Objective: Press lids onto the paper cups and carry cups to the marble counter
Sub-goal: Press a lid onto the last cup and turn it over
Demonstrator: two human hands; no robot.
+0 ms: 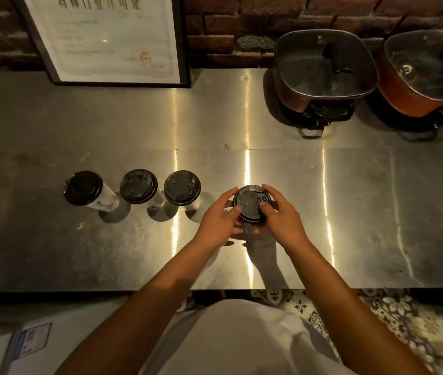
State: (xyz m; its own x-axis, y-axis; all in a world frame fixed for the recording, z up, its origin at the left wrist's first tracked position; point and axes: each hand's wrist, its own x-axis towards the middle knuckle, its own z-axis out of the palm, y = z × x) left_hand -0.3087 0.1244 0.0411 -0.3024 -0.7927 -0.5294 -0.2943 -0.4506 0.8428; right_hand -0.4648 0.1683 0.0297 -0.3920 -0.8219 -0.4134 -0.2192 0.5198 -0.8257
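Nearest us, our left hand [219,219] and right hand [282,215] both wrap around the fourth white paper cup [250,226], which stands on the brushed stainless steel worktop [350,212], just right of centre. Both hands grasp it: fingers curl round the rim of its round black plastic lid [250,203], thumbs pressing on top. Step in hand looks like lid pressing, not carrying yet. We cannot tell if the lid is fully snapped all the way round; the far rim shows, the near rim is hidden under the thumbs. To the left, apart from the hands, three lidded white paper cups [137,186] stand in a row, close together, lids look seated. Next move likely calls for even downward pressure round the rim, then a firm grip on the cup body to lift; the marble counter is not in view. Further back, two square copper-coloured pots with glass lids [325,69] sit against the brick wall [228,28], and a black-framed certificate [106,39] leans at left.
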